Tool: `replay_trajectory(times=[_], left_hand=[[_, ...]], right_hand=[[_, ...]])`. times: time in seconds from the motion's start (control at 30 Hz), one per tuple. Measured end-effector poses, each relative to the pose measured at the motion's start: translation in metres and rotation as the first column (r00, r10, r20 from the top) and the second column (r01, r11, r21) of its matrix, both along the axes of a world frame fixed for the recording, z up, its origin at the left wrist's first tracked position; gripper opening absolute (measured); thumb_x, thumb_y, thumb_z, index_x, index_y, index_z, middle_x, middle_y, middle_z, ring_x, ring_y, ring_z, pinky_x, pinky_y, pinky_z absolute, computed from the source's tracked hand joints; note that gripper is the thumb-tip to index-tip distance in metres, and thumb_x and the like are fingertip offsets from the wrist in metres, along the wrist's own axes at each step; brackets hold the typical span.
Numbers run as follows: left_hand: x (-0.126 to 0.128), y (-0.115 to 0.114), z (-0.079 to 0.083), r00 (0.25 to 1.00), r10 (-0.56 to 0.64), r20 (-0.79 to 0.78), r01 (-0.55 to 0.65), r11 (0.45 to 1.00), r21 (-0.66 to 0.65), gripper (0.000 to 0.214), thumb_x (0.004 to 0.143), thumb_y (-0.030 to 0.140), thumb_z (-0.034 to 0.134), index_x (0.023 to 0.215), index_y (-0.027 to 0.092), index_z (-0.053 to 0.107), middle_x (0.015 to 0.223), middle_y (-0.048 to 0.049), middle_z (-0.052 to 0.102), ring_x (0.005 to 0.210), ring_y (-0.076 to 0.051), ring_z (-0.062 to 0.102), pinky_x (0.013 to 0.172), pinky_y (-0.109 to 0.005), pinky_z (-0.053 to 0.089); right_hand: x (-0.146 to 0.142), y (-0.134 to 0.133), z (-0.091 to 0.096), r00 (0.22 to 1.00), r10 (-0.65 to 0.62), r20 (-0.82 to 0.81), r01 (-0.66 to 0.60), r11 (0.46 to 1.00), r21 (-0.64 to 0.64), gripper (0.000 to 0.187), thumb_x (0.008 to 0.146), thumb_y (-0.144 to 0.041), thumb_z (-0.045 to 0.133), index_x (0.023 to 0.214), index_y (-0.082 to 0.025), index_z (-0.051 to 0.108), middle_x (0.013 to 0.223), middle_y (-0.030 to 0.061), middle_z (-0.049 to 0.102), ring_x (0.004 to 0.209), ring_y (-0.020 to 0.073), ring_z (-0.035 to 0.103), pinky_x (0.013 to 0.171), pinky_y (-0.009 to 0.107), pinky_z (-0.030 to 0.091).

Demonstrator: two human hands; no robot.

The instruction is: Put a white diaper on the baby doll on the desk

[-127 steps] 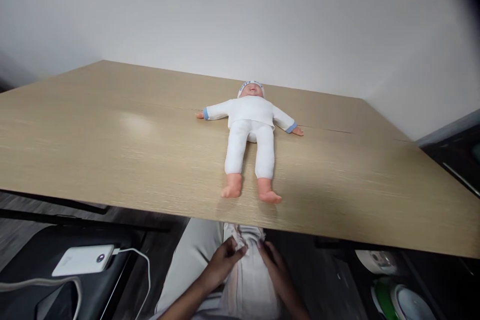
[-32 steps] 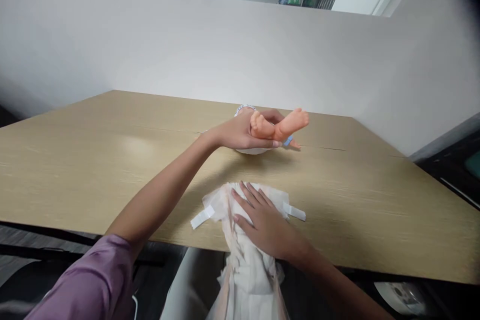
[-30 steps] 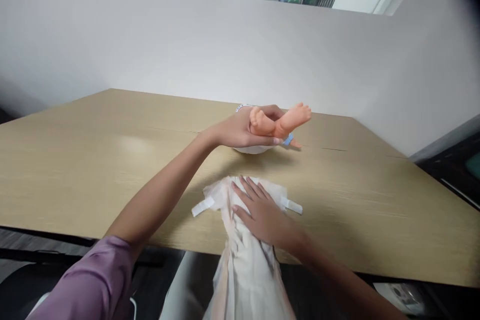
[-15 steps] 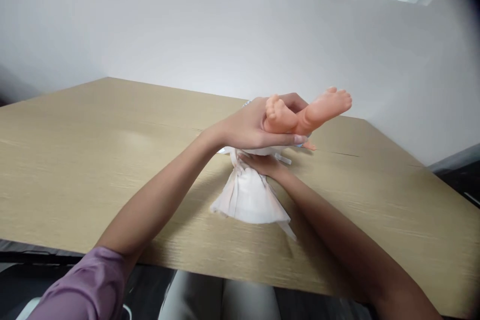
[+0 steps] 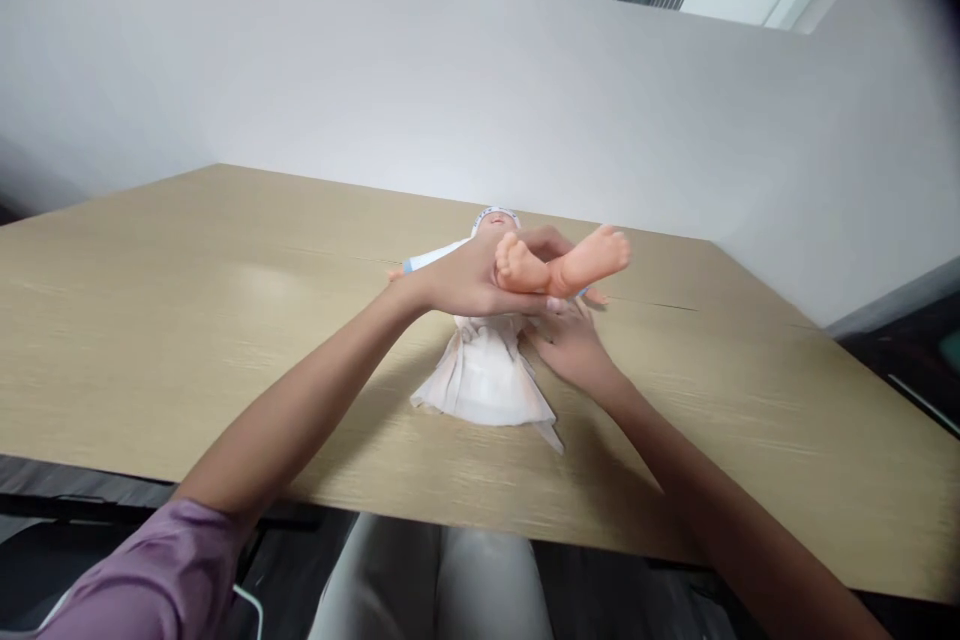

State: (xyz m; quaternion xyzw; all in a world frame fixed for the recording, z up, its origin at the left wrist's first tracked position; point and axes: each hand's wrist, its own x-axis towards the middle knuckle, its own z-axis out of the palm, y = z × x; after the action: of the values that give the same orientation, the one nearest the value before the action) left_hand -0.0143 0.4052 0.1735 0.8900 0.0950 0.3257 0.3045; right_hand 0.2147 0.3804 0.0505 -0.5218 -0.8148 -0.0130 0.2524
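A baby doll [image 5: 496, 220] in a patterned cap and light sleeves with blue cuffs lies on its back, head away from me. My left hand [image 5: 476, 275] is closed around the doll's lower legs and holds its bare feet [image 5: 559, 265] up. A white diaper [image 5: 487, 380] is spread under the doll's bottom, its loose end fanned toward me. Beside the doll's right-hand side in view, my right hand [image 5: 574, 350] rests with fingers stretched forward and its thumb near the diaper's edge. The left hand hides most of the doll's body.
The wood-grain table [image 5: 225, 340] has its front edge just before my lap. A pale partition wall [image 5: 337, 90] rises behind it. Below the table, a white cable [image 5: 251, 605] hangs near my left side.
My right hand has come out from under the doll's raised bottom to its side. My left hand has lowered the legs slightly, and the doll's head now shows.
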Motion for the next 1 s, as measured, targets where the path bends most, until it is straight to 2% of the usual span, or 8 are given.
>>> replay_trajectory(times=[0.07,0.13,0.3,0.43,0.57,0.8,0.9,1.0], left_hand=[[-0.002,-0.005,-0.006,0.999,0.003,-0.032,-0.003,1.0,-0.014,0.038,0.089,0.038,0.079,0.121,0.02,0.068,0.12,-0.009,0.074,0.106,-0.026,0.071,0.092,-0.038,0.056],[-0.003,-0.011,-0.012,0.999,0.004,-0.051,-0.005,1.0,-0.021,0.038,0.088,0.037,0.08,0.121,0.021,0.07,0.118,-0.0084,0.074,0.107,-0.026,0.071,0.094,-0.038,0.056],[-0.011,-0.024,-0.023,0.998,-0.047,-0.042,0.049,0.998,0.03,0.038,0.088,0.033,0.081,0.124,0.023,0.071,0.132,-0.0104,0.07,0.121,-0.027,0.066,0.107,-0.042,0.052],[-0.037,-0.026,-0.033,0.997,0.009,-0.078,-0.005,0.999,0.051,0.045,0.086,0.033,0.082,0.128,0.023,0.068,0.133,-0.012,0.069,0.125,-0.03,0.065,0.108,-0.045,0.052],[-0.076,-0.022,-0.059,0.979,0.097,-0.18,-0.077,0.99,0.118,0.047,0.086,0.028,0.078,0.131,0.025,0.065,0.133,-0.0104,0.069,0.126,-0.03,0.065,0.11,-0.047,0.051],[-0.108,-0.02,-0.107,0.972,0.065,-0.225,-0.023,0.983,0.183,0.043,0.09,0.029,0.076,0.131,0.025,0.063,0.139,-0.0127,0.068,0.138,-0.033,0.057,0.118,-0.054,0.045],[-0.112,-0.022,-0.115,0.96,0.088,-0.265,-0.047,0.987,0.154,0.053,0.088,0.035,0.078,0.138,0.027,0.063,0.146,-0.0117,0.064,0.144,-0.034,0.053,0.12,-0.054,0.044],[-0.116,-0.024,-0.118,0.947,0.124,-0.297,-0.08,0.985,0.155,0.058,0.089,0.029,0.076,0.145,0.032,0.061,0.15,-0.0088,0.063,0.148,-0.033,0.05,0.122,-0.054,0.043]], right_hand=[[0.002,-0.019,0.008,0.99,-0.053,-0.132,0.061,0.997,0.056,0.036,0.103,-0.038,0.057,0.133,-0.021,0.066,0.139,0.0155,0.067,0.136,0.0369,0.056,0.116,0.065,0.04],[-0.001,-0.035,0.015,0.962,-0.015,-0.273,0.038,0.996,0.081,0.048,0.1,-0.041,0.062,0.144,-0.023,0.057,0.143,0.0148,0.064,0.135,0.0343,0.057,0.114,0.059,0.046],[-0.011,-0.05,0.021,0.901,0.14,-0.41,-0.106,0.989,0.104,0.053,0.095,-0.043,0.071,0.142,-0.026,0.055,0.136,0.0106,0.068,0.126,0.0304,0.064,0.106,0.05,0.054],[0.004,-0.05,0.024,0.898,0.321,-0.3,-0.297,0.947,0.124,0.046,0.101,-0.034,0.06,0.145,-0.025,0.054,0.14,0.0114,0.065,0.129,0.0281,0.063,0.111,0.048,0.054],[0.037,-0.051,0.016,0.907,0.401,-0.132,-0.394,0.916,0.078,0.039,0.105,-0.026,0.049,0.14,-0.03,0.063,0.141,0.0092,0.063,0.135,0.0263,0.06,0.115,0.047,0.051],[0.056,-0.049,-0.02,0.901,0.417,0.116,-0.428,0.899,0.09,0.035,0.106,-0.019,0.047,0.126,-0.031,0.073,0.141,0.0087,0.065,0.141,0.0252,0.056,0.114,0.048,0.053],[0.051,-0.051,-0.027,0.905,0.399,0.147,-0.413,0.908,0.075,0.031,0.106,-0.021,0.051,0.123,-0.03,0.074,0.142,0.0084,0.067,0.144,0.0266,0.053,0.116,0.049,0.05],[0.05,-0.054,-0.027,0.914,0.38,0.145,-0.388,0.921,0.033,0.034,0.106,-0.02,0.049,0.127,-0.033,0.073,0.147,0.006,0.064,0.146,0.0266,0.051,0.117,0.05,0.048]])
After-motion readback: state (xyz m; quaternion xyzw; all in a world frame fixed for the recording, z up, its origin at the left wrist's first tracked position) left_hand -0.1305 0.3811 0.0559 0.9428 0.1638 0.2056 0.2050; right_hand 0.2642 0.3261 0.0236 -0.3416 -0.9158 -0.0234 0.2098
